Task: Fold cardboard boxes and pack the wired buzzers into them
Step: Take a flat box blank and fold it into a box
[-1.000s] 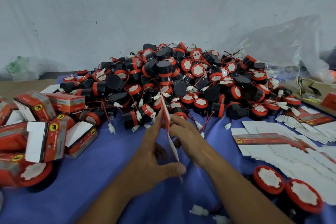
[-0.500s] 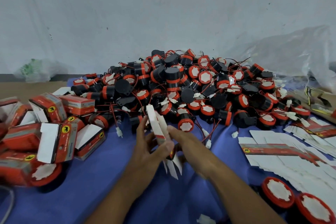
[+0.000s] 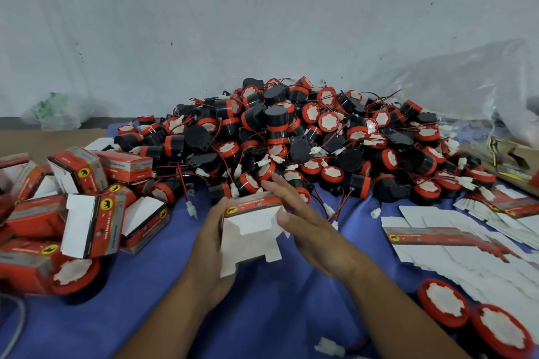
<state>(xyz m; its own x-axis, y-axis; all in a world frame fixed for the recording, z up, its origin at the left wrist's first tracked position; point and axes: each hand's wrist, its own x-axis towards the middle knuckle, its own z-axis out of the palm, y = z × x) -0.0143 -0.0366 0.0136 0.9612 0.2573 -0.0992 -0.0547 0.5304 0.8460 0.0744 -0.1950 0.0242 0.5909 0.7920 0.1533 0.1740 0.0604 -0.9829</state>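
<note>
While the left hand (image 3: 210, 245) grips the left side of a half-formed box (image 3: 250, 224), open end toward the camera, the right hand (image 3: 309, 227) presses flat, fingers straight, against its right side, both held over the blue cloth (image 3: 262, 318) just in front of the buzzer pile (image 3: 291, 140).

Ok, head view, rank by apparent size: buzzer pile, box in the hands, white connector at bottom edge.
Largest: buzzer pile.
Then the box.
Smallest: white connector, even though nearest the camera.
</note>
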